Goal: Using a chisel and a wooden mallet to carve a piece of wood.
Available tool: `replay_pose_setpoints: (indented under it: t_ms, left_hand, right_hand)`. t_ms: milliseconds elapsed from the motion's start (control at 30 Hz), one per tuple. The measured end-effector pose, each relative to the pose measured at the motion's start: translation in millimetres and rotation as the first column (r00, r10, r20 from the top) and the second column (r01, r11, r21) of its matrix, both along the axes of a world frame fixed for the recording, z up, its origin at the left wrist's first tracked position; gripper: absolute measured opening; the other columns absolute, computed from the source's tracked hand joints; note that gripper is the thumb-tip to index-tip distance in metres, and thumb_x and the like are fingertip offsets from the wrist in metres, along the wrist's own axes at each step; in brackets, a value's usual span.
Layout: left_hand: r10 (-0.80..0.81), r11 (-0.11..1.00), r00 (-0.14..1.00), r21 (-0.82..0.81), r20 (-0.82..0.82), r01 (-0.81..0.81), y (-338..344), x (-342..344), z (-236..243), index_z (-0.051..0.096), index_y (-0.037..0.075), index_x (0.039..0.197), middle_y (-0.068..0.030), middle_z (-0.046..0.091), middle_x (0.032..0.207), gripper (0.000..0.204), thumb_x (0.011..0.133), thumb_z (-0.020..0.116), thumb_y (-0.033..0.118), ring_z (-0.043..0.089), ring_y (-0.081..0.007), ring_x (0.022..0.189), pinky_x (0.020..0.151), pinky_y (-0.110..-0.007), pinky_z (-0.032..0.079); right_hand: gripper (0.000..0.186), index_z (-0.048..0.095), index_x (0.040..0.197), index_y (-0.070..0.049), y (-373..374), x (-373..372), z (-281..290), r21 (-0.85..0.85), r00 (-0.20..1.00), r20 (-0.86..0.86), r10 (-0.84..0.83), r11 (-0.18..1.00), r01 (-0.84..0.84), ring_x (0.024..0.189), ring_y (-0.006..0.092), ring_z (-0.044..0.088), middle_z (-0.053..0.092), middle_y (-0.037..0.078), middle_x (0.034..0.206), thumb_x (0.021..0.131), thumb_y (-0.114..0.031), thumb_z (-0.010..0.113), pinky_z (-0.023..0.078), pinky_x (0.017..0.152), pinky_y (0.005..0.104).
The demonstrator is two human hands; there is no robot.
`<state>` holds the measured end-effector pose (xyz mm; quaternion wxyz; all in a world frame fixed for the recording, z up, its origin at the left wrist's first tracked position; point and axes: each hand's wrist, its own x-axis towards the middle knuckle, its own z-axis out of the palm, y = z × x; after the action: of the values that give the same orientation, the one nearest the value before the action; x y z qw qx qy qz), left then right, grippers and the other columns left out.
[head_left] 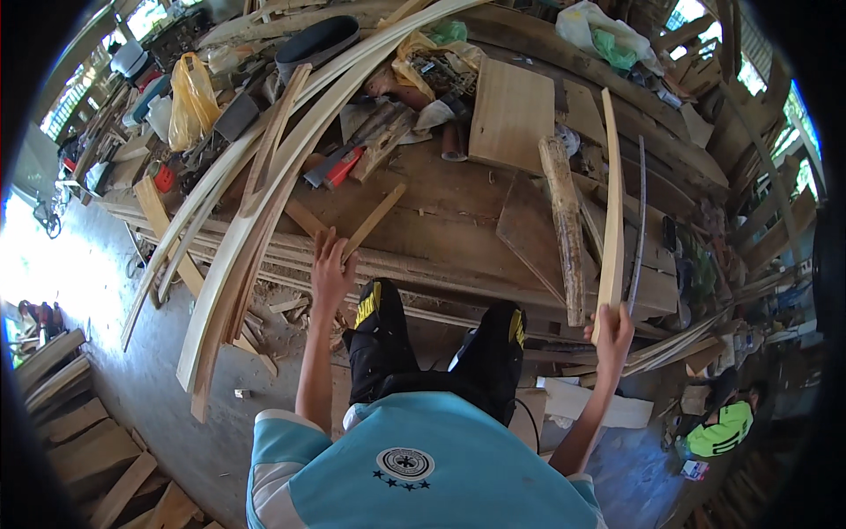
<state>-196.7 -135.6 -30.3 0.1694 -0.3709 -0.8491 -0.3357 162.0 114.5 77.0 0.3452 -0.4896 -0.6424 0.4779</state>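
Observation:
My left hand (337, 264) has its fingers bent around the lower end of a short wooden strip (377, 213), beside another short slat (302, 213) at the bench's front. In my right hand (611, 328) is a long, pale wooden strip (611, 201), held near its lower end and pointing away from me. A rough, bark-marked piece of wood (561, 225) lies just left of it, and a thin metal-looking strip (639, 216) runs along its right. Several long, bent strips (220, 291) cross the bench to the left of my left hand.
The wooden workbench (432, 234) carries boards (509, 115), a red-marked tool (344, 166), bags (189, 101) and scraps. Lumber piles (97, 458) stand on the lower left floor (220, 441). A person in a bright yellow-green shirt (718, 428) is low down at right.

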Motion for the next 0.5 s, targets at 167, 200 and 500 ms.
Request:
replay_pose_setpoints:
  t_ms: [167,200,500]
  left_hand:
    - [-0.127,0.992,0.992,0.021,0.010,0.127,-11.6,-4.7,19.7,0.056,0.003,0.089,-0.0190,0.051,0.110,0.023,0.068,0.063,0.011,0.043,-0.0388,0.107,0.092,-0.041,0.035]
    - [-0.137,0.990,0.990,0.021,0.010,0.137,-12.3,-6.3,20.6,0.056,0.003,0.089,-0.0190,0.051,0.110,0.023,0.068,0.063,0.011,0.043,-0.0388,0.107,0.092,-0.041,0.035]
    - [-0.095,0.992,0.986,0.100,0.135,0.082,-18.1,-6.1,8.0,0.062,0.002,0.084,-0.0183,0.055,0.104,0.026,0.059,0.064,0.004,0.044,-0.0359,0.108,0.092,-0.039,0.036]
  right_hand:
    - [0.026,0.051,0.095,-0.001,45.4,-21.6,0.1,-0.001,0.997,0.074,-0.004,1.000,0.004,0.046,0.0079,0.051,0.054,0.006,0.064,0.082,-0.024,0.054,0.039,0.037,0.0190]
    - [0.030,0.052,0.097,0.000,46.4,-29.3,0.4,-0.100,1.000,0.000,-0.007,0.995,0.007,0.046,0.0083,0.051,0.054,0.006,0.064,0.082,-0.025,0.055,0.039,0.037,0.0196]
    - [0.029,0.050,0.102,-0.002,-12.9,-94.1,-27.0,-0.243,0.939,-0.344,0.013,0.965,-0.103,0.056,0.0136,0.057,0.058,0.009,0.075,0.081,-0.023,0.055,0.044,0.043,0.0222]
